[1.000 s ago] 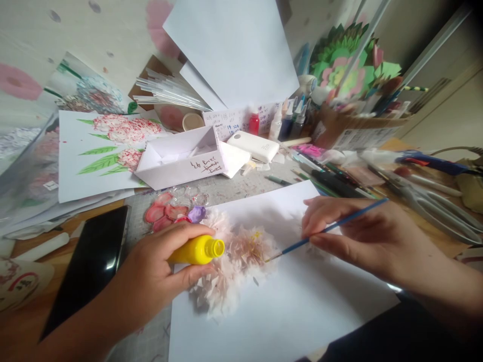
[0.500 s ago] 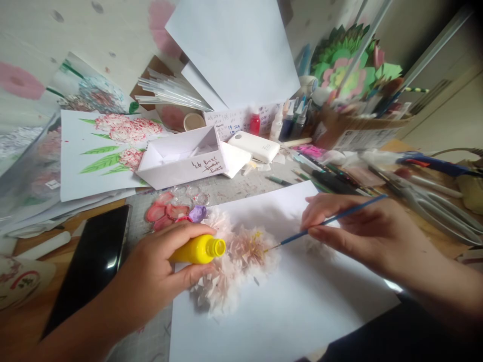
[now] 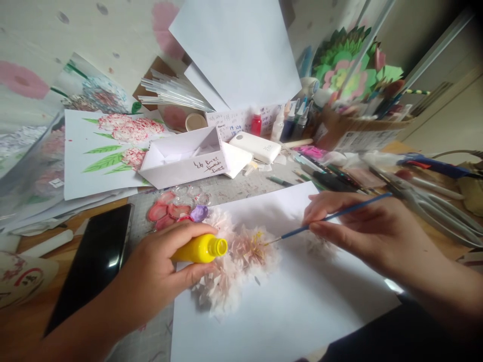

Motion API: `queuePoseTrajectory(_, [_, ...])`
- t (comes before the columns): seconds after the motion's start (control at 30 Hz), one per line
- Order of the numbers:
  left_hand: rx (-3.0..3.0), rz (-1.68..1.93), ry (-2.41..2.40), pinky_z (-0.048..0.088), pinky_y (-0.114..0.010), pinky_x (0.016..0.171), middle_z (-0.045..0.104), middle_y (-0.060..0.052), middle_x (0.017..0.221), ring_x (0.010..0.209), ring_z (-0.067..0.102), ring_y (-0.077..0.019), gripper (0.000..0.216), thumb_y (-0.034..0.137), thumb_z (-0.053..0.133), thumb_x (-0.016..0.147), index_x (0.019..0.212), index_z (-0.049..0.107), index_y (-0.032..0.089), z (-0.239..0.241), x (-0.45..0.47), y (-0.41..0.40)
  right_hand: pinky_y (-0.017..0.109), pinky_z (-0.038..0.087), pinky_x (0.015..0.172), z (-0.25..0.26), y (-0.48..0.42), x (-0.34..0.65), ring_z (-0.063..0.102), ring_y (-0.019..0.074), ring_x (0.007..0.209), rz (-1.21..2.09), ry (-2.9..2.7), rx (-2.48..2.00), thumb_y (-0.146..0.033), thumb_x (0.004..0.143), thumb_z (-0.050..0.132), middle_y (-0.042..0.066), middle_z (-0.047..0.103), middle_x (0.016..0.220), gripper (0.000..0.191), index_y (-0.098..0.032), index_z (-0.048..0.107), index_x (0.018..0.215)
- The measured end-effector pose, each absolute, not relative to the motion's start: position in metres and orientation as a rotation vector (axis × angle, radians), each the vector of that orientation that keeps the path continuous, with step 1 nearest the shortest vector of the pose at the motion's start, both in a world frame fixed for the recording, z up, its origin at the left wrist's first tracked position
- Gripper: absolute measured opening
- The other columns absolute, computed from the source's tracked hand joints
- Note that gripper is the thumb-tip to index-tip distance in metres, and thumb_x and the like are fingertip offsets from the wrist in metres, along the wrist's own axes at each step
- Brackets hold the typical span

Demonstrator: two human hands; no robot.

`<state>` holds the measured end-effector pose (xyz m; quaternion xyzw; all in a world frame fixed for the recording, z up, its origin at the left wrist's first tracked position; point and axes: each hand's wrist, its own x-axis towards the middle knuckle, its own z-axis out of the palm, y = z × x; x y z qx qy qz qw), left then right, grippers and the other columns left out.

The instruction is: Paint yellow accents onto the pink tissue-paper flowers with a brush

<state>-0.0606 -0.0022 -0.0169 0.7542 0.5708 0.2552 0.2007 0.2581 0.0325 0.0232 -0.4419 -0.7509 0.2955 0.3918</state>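
Note:
My left hand (image 3: 166, 261) is closed round a yellow paint bottle (image 3: 202, 249), which lies tilted with its uncapped mouth facing right. In my right hand (image 3: 339, 226) a thin blue paintbrush (image 3: 298, 232) is pinched between thumb and fingers. The brush tip meets the right side of a pale pink paper flower (image 3: 247, 251) that carries yellow marks at its centre. Another ruffled flower (image 3: 219, 291) sits below the bottle, and a third (image 3: 219, 221) shows behind it. All rest on a white sheet of paper (image 3: 279, 311). A pale flower (image 3: 320, 246) lies partly behind my right hand.
Left of the sheet are a black phone (image 3: 94, 256) and a stained paint palette (image 3: 169, 211). Behind stand a white box (image 3: 184, 166), a white power bank (image 3: 254, 147) and a red bottle (image 3: 256, 124). Scissors (image 3: 437, 206) and pens lie at the right.
The whole view has shifted slightly, with things a little further right. My right hand and the brush have moved very little; both hands keep their grips.

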Motion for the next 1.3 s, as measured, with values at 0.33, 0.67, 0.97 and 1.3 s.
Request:
queuePoseTrajectory(0.33, [2.125, 0.725, 1.564, 0.055, -0.022, 0.075, 0.077, 0.002, 0.097, 0.083, 0.072, -0.0182, 0.032, 0.050, 0.072, 0.079, 0.104, 0.070, 0.031, -0.0139, -0.0594, -0.0014, 0.023, 0.055, 0.053, 0.0228, 0.0334, 0.2580, 0.072, 0.0179, 0.068, 0.781, -1.887, -1.154, -0.032, 0.077, 0.078, -0.001, 0.078, 0.076, 0.008, -0.030, 0.076, 0.070])
queuePoseTrajectory(0.67, [2.146, 0.734, 1.565, 0.055, -0.020, 0.076, 0.078, 0.003, 0.098, 0.082, 0.073, -0.0174, 0.035, 0.052, 0.073, 0.078, 0.106, 0.071, 0.031, -0.0146, -0.0598, -0.0014, 0.025, 0.057, 0.055, 0.0238, 0.0342, 0.2515, 0.074, 0.0194, 0.068, 0.767, -1.937, -1.127, -0.034, 0.079, 0.075, 0.001, 0.078, 0.075, 0.011, -0.028, 0.076, 0.070])
queuePoseTrajectory(0.97, [2.125, 0.713, 1.577, 0.056, -0.022, 0.076, 0.078, 0.001, 0.099, 0.085, 0.073, -0.0194, 0.036, 0.053, 0.072, 0.078, 0.106, 0.071, 0.031, -0.0151, -0.0594, -0.0021, 0.025, 0.057, 0.053, 0.0246, 0.0349, 0.2522, 0.073, 0.0200, 0.066, 0.780, -1.918, -1.130, -0.034, 0.077, 0.077, 0.002, 0.078, 0.074, 0.011, -0.028, 0.076, 0.068])
queuePoseTrajectory(1.3, [2.146, 0.740, 1.558, 0.054, -0.019, 0.076, 0.077, 0.004, 0.099, 0.084, 0.072, -0.0170, 0.034, 0.050, 0.074, 0.077, 0.106, 0.070, 0.032, -0.0163, -0.0606, -0.0018, 0.025, 0.055, 0.050, 0.0204, 0.0346, 0.2535, 0.074, 0.0204, 0.067, 0.746, -1.916, -1.162, -0.035, 0.078, 0.077, 0.000, 0.078, 0.075, 0.023, -0.028, 0.071, 0.057])
